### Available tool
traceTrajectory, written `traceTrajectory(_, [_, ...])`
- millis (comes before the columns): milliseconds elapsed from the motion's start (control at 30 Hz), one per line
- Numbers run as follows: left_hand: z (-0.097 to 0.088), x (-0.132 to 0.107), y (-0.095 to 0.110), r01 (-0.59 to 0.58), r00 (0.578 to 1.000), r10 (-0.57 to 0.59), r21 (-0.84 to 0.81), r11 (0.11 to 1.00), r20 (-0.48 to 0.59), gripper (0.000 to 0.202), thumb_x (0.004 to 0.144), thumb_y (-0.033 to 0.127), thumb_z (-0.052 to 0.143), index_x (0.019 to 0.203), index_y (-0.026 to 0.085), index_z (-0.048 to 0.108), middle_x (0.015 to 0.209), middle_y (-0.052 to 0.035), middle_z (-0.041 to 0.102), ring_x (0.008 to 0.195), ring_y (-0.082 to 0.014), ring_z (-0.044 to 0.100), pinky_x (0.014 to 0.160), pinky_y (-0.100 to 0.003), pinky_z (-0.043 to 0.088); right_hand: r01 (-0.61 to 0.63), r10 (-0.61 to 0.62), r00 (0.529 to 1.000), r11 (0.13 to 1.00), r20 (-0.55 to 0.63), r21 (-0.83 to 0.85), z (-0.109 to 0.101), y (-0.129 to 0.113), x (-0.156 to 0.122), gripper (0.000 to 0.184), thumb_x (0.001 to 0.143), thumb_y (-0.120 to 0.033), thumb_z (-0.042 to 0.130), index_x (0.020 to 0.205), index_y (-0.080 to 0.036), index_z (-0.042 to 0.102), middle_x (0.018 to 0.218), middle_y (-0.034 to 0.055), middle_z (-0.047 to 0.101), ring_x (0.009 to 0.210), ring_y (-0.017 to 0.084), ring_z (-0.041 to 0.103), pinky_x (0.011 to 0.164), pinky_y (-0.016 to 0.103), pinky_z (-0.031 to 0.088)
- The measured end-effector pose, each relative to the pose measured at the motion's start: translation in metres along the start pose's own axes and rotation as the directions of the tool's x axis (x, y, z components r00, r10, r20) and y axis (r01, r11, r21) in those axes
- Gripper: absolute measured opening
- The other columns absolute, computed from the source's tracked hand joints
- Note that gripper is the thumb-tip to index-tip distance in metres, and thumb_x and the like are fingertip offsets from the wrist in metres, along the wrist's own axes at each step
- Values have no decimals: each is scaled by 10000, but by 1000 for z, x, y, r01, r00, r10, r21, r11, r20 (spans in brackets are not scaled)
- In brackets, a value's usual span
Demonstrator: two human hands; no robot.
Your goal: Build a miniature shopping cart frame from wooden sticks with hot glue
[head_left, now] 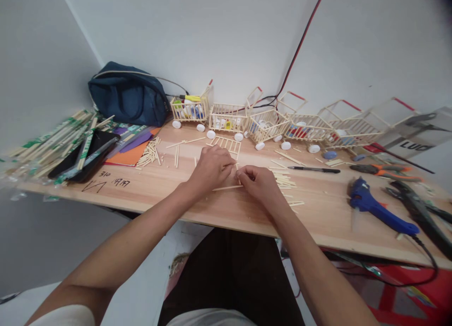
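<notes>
A ladder-like frame of thin wooden sticks lies flat on the table in front of me, partly covered by my left hand. My left hand is closed over the frame's near part, fingertips pinched at its right side. Close beside it, my right hand curls thumb and forefinger together around what looks like a small wooden stick; the fingers mostly hide it. Another wooden stick lies just below both hands. Loose cut sticks are scattered by my right wrist.
Several miniature stick carts with white wheels line the wall. Right lie a black pen, a blue glue gun and orange-handled pliers. Left are a stick pile, a blue bag and packaged chopsticks.
</notes>
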State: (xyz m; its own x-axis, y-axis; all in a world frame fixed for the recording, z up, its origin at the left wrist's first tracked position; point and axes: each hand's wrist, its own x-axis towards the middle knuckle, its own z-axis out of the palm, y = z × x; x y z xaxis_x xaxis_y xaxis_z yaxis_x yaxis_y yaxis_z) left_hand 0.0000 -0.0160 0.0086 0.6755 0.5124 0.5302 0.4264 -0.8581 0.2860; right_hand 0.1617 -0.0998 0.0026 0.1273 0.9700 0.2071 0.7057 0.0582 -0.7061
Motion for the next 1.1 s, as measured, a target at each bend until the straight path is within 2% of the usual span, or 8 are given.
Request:
traceTrajectory(200, [-3,1,0,13,998,-15,-45,999,-59,255,883,162,533,1010,217,747,931,-48,732,928,-205,606,888,-394,404,-17,18,1000,999,-22,40,-2,-2,0,213,794,-292,531,662,-194,666,588,-12,631,562,131,514,589,254,351])
traceTrajectory(333, [-10,3,0,23,989,-37,-96,995,-144,227,896,167,538,967,214,749,920,-46,737,921,-201,611,875,-380,435,-34,35,999,998,-24,45,-1,-2,0,235,809,-302,523,670,-195,678,600,-5,649,566,134,519,600,258,362])
traceTrajectory(533, [-32,-9,8,76,938,-113,-124,989,-327,170,872,137,585,921,197,737,928,-43,734,942,-196,621,866,-359,478,-79,81,996,995,-26,56,0,-1,0,253,811,-339,522,674,-190,674,631,5,668,584,140,534,610,266,370])
traceTrajectory(667, [-31,-39,32,97,945,-123,-100,990,-302,150,874,113,605,933,191,718,902,-31,713,888,-178,613,809,-322,498,-68,70,997,995,-29,74,-1,0,-1,258,809,-352,520,670,-190,663,644,8,674,598,143,550,616,270,377])
traceTrajectory(767, [-18,-63,55,76,957,-84,-38,996,-277,157,921,115,544,948,171,689,922,-57,681,878,-177,598,801,-317,514,-59,62,997,996,-41,64,-2,0,-2,265,812,-361,518,667,-190,660,630,8,671,598,147,562,612,271,383])
traceTrajectory(867, [-3,-79,70,82,962,-97,-67,994,-257,197,940,83,492,1019,160,655,988,-74,651,934,-172,590,851,-308,531,-66,68,997,996,-41,60,-3,-1,-4,262,813,-359,516,683,-189,667,646,12,683,616,153,581,619,270,396])
traceTrajectory(967, [6,-82,72,124,958,-141,-86,989,-250,217,941,67,478,1058,160,636,1034,-81,633,975,-180,583,881,-324,532,-77,80,996,994,-36,76,-4,-3,-5,261,811,-359,514,679,-188,661,644,13,681,619,155,586,613,267,401])
traceTrajectory(1100, [6,-72,68,143,964,-150,-47,989,-217,231,941,63,471,1077,157,632,1069,-88,638,975,-190,573,893,-346,526,-83,88,995,992,-47,95,-4,-3,-5,267,806,-377,512,691,-187,660,659,22,681,632,162,589,626,273,408])
